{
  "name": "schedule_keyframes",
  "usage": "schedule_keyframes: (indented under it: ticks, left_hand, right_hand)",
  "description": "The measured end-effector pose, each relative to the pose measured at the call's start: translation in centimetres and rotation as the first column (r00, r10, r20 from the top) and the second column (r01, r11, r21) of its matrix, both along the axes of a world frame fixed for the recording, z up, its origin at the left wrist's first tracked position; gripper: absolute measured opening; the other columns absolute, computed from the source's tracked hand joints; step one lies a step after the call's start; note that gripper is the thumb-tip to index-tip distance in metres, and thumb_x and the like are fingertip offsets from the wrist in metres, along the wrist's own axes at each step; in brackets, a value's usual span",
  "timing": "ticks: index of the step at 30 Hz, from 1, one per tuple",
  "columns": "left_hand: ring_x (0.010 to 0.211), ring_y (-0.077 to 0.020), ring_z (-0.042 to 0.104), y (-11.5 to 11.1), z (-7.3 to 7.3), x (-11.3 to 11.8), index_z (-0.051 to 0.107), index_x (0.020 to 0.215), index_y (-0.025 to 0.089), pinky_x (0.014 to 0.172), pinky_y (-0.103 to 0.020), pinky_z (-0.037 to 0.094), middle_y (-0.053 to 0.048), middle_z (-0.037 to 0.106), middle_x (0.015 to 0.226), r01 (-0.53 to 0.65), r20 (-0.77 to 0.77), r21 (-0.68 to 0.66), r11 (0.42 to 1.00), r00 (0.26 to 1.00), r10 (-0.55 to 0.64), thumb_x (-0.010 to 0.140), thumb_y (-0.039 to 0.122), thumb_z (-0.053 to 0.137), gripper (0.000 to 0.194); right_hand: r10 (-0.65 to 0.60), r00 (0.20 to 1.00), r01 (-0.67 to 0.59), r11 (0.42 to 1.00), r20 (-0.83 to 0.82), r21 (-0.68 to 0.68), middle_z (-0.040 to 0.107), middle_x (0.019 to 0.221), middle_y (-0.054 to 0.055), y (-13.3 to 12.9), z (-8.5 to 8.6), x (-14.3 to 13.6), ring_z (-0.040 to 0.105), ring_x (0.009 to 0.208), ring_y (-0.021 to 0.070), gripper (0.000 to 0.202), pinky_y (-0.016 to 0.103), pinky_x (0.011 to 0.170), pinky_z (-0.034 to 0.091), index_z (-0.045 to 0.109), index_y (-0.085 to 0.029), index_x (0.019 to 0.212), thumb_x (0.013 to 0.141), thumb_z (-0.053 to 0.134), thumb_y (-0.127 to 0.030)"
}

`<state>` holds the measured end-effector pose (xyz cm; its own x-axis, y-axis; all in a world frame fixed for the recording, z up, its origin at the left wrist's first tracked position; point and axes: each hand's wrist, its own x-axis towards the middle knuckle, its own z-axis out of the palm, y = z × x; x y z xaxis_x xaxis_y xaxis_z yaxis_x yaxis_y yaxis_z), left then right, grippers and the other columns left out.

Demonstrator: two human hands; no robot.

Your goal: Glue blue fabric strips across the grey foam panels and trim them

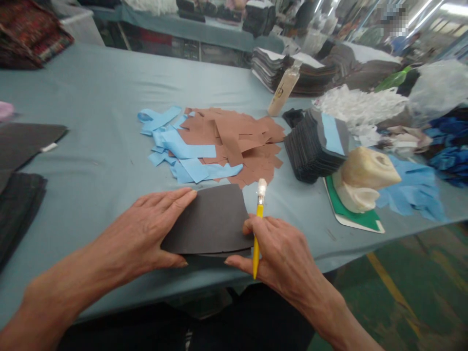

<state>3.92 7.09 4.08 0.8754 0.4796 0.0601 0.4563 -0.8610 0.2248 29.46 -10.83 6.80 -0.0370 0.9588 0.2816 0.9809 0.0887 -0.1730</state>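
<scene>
Dark grey fabric pieces (212, 222) lie between my two hands near the table's front edge. My left hand (153, 229) grips their left side, fingers on top and thumb at the lower edge. My right hand (280, 246) holds the right side and also a yellow brush (260, 209), its whitish tip pointing away from me. Just beyond the pieces are brown strips (234, 141) in a loose pile, with light blue strips (190, 151) along its left side.
A stack of dark pieces (314, 146), a bottle (285, 90) and a cut-open cream container (365, 178) on a green sheet (338, 202) stand to the right. Dark fabric (22, 209) lies at the left. Bundles (292, 73) sit at the back.
</scene>
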Motion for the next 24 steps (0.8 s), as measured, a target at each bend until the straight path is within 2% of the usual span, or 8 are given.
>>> schedule_keyframes:
  ticks: [3,8,12,16,18,20,24]
  left_hand:
    - [0.151,-0.0414,0.052,-0.1,0.1,0.5,0.031,0.169,0.034,0.122,-0.055,0.047,-0.01,0.046,0.171,-0.012,-0.042,-0.024,1.0,0.999,0.011,0.064,0.051,0.094,0.123]
    - [0.151,-0.0423,0.051,0.1,0.7,1.3,0.036,0.167,0.032,0.121,-0.055,0.045,-0.012,0.041,0.174,-0.013,-0.129,-0.063,0.998,0.992,0.004,0.061,0.048,0.093,0.122]
    - [0.149,-0.0434,0.053,0.0,1.5,1.9,0.038,0.166,0.03,0.119,-0.053,0.045,-0.014,0.042,0.173,-0.023,-0.175,-0.061,0.998,0.985,0.012,0.059,0.049,0.094,0.122]
    - [0.146,-0.0417,0.056,-0.2,2.0,2.2,0.039,0.165,0.031,0.118,-0.049,0.046,-0.014,0.047,0.17,-0.008,-0.149,-0.087,0.996,0.989,-0.005,0.061,0.05,0.095,0.12]
    - [0.147,-0.0404,0.055,-0.3,2.1,2.2,0.038,0.165,0.031,0.12,-0.049,0.044,-0.014,0.046,0.17,-0.009,-0.139,-0.083,0.997,0.99,-0.003,0.062,0.049,0.095,0.119]
    - [0.15,-0.0418,0.052,-0.6,2.3,2.0,0.037,0.165,0.031,0.123,-0.053,0.041,-0.015,0.043,0.172,-0.021,-0.154,-0.071,0.997,0.988,0.01,0.06,0.05,0.097,0.121]
    - [0.158,-0.0437,0.04,-2.6,3.5,1.4,0.038,0.164,0.028,0.129,-0.063,0.031,-0.017,0.037,0.175,-0.031,-0.081,-0.018,0.999,0.996,0.03,0.063,0.058,0.097,0.121]
  right_hand:
    - [0.015,0.999,-0.014,1.0,0.044,-0.026,0.071,0.078,0.0,0.2,0.3,0.2,0.071,0.07,0.0242,0.052,0.035,0.063,0.05,0.059,-0.024,0.094,0.076,0.094,-0.058]
    - [0.056,0.989,-0.05,0.998,0.135,-0.045,0.069,0.077,0.001,0.2,0.4,0.2,0.07,0.068,0.0245,0.053,0.035,0.061,0.047,0.058,-0.024,0.09,0.074,0.095,-0.058]
    - [0.083,0.981,-0.08,0.997,0.173,-0.025,0.068,0.072,-0.001,0.1,0.3,0.1,0.068,0.063,0.0229,0.047,0.034,0.06,0.045,0.058,-0.024,0.089,0.076,0.096,-0.05]
    - [0.094,0.977,-0.091,0.996,0.191,-0.025,0.068,0.072,-0.001,-0.1,0.2,0.0,0.069,0.063,0.0222,0.041,0.034,0.061,0.046,0.059,-0.023,0.091,0.083,0.092,-0.047]
    - [0.102,0.975,-0.1,0.995,0.197,-0.022,0.068,0.071,-0.001,-0.2,0.1,0.0,0.069,0.063,0.022,0.038,0.034,0.06,0.045,0.059,-0.023,0.092,0.089,0.086,-0.049]
    - [0.113,0.975,-0.115,0.993,0.192,-0.001,0.069,0.071,0.0,-0.3,0.1,0.2,0.071,0.062,0.0217,0.036,0.034,0.06,0.045,0.059,-0.022,0.092,0.097,0.075,-0.054]
    - [0.072,0.98,-0.09,0.992,0.183,0.09,0.077,0.077,0.005,-1.1,0.4,1.2,0.075,0.063,0.0213,0.05,0.033,0.059,0.048,0.06,-0.021,0.099,0.109,0.044,-0.067]
